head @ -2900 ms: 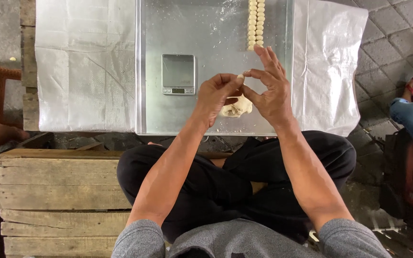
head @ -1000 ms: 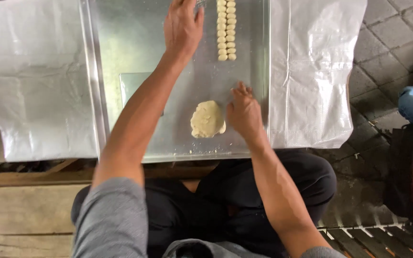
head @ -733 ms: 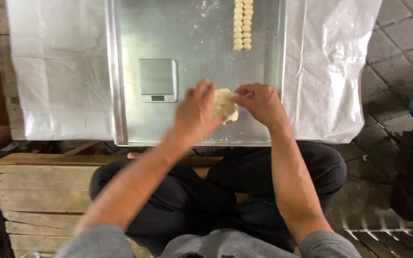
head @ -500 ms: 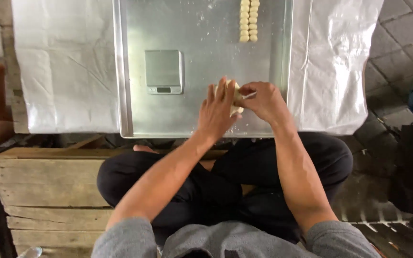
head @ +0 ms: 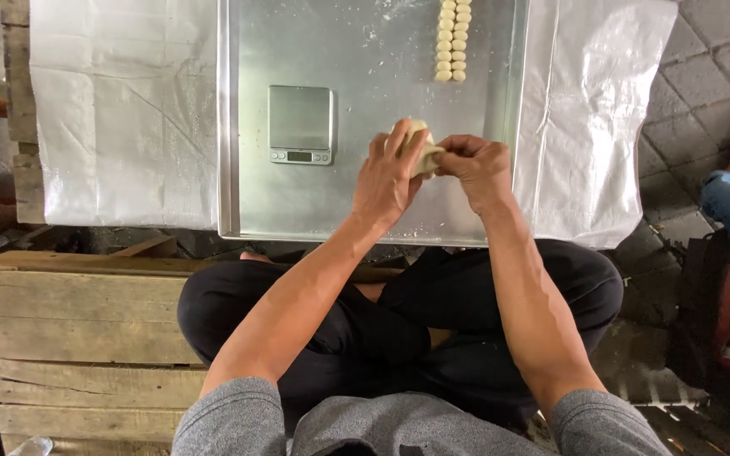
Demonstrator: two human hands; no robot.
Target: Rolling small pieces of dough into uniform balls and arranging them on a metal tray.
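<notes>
Left hand (head: 389, 173) and right hand (head: 476, 167) both pinched on a pale dough lump (head: 420, 145), held just above the floured metal tray (head: 365, 203). Dough mostly hidden, shape unclear. Digital scale (head: 301, 123) nearby left; dough-piece rows (head: 453, 40) well apart.
</notes>
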